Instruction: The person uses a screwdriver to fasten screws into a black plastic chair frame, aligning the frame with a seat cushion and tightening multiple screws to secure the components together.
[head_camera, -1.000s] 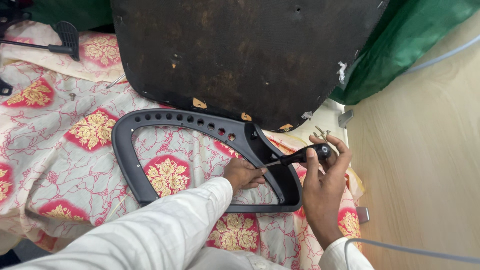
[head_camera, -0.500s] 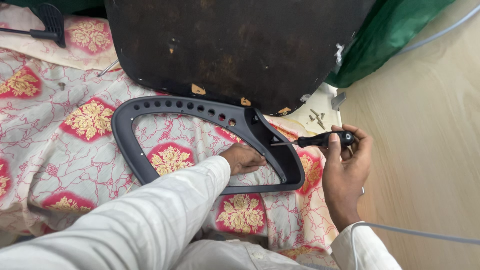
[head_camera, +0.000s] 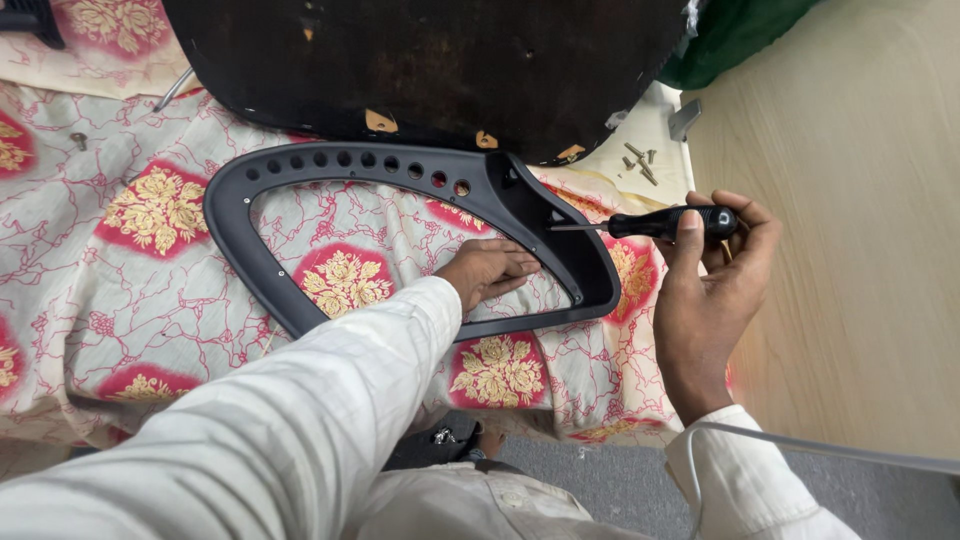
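Seat base: above the frame | black armrest frame: flat on floral cloth, my left hand pressing its inner edge, fingers flat | right hand: fingers clenched on screwdriver, tip at frame's corner; keep shaft square, frame pinned.

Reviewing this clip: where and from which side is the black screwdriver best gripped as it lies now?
Probably by the thick black handle, from the right end, as the right hand does. The screwdriver lies level with its thin shaft pointing left at the dark plastic frame, so only the handle offers a thick part for the fingers. The left hand rests inside the frame.
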